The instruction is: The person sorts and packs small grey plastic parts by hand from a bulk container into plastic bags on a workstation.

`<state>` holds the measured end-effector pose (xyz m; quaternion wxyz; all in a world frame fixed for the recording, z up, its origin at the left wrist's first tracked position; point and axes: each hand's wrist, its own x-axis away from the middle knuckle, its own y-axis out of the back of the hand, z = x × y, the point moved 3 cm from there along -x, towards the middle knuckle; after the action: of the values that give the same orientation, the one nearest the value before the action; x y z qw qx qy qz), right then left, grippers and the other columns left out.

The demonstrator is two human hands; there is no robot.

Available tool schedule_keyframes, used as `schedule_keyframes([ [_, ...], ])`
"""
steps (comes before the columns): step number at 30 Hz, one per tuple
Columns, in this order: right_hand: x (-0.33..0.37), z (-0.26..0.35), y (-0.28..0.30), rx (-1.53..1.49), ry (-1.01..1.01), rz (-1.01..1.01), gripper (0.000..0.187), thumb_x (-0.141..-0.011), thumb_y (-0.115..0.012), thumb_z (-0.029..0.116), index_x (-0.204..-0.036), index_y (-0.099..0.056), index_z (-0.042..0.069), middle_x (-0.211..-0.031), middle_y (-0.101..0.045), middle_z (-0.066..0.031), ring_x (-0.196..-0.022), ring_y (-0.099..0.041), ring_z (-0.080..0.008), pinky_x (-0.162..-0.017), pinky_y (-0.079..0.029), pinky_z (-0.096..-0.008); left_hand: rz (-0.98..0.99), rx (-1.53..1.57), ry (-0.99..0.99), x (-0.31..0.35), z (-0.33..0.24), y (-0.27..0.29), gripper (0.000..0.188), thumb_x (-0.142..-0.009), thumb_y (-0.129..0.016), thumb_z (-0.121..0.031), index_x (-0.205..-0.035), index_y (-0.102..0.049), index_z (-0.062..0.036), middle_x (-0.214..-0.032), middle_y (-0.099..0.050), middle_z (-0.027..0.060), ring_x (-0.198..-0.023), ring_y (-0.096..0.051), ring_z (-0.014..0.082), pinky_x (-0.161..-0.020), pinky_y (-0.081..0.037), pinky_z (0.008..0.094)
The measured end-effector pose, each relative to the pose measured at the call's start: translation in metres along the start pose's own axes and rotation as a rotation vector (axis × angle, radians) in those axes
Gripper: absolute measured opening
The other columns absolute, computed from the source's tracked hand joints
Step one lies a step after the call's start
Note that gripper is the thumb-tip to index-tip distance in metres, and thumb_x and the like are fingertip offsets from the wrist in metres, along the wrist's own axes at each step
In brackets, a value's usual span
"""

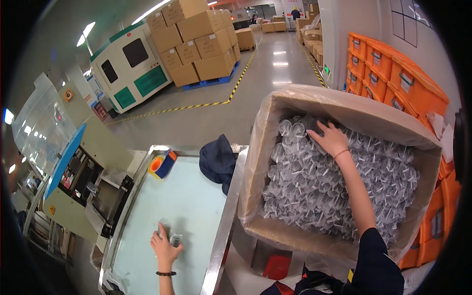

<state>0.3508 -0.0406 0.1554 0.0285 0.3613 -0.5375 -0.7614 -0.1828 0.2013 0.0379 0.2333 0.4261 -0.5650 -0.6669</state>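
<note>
Over the pale table top, my left hand has its thumb and fingers curved around a few small clear plastic parts. Blur and transparency hide their exact shape. My right arm reaches into a large lined carton on the right. Inside lie a great many clear plastic parts, packed in rows, with short white pieces showing among them. At the far side of these rows, my right hand rests with thumb and fingers apart, touching the parts; I see nothing gripped in it.
Tape rolls and a dark blue cap lie at the table's far end. A machine with a blue-edged clear cover stands left. Orange crates line the right wall. Stacked cartons stand beyond the floor tape.
</note>
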Motion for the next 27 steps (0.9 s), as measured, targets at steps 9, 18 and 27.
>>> schedule_keyframes([
  [9,-0.045,0.015,-0.055,-0.001,-0.036,0.164,0.058,-0.085,-0.038,0.050,-0.069,-0.067,0.003,-0.071,-0.063,-0.0154,-0.072,-0.063,-0.0292,-0.068,-0.047,-0.0390,-0.243,0.413,-0.543,0.004,-0.169,0.053,0.104,-0.045,-0.080,-0.038,-0.128,-0.026,-0.0074,-0.119,-0.033,0.0271,-0.105,-0.036,0.0415,-0.086,-0.029,0.0550],
  [18,0.132,0.050,-0.065,-1.185,0.372,0.547,0.065,-0.086,-0.050,0.025,-0.138,-0.016,0.007,-0.141,-0.023,-0.0133,-0.129,-0.026,-0.0269,-0.104,-0.022,-0.0394,-0.165,0.692,-0.767,-0.006,-0.260,0.026,0.095,-0.049,-0.080,-0.031,-0.125,-0.030,-0.0056,-0.116,-0.037,0.0234,-0.102,-0.042,0.0406,-0.082,-0.037,0.0482],
  [27,0.216,0.058,-0.035,-1.259,0.349,0.575,0.077,-0.074,-0.066,0.014,-0.133,-0.018,0.002,-0.134,-0.028,-0.0184,-0.121,-0.036,-0.0275,-0.098,-0.032,-0.0336,-0.133,0.778,-0.783,0.007,-0.308,-0.006,0.080,-0.057,-0.073,-0.027,-0.123,-0.037,-0.0004,-0.122,-0.036,0.0206,-0.110,-0.039,0.0386,-0.090,-0.034,0.0454],
])
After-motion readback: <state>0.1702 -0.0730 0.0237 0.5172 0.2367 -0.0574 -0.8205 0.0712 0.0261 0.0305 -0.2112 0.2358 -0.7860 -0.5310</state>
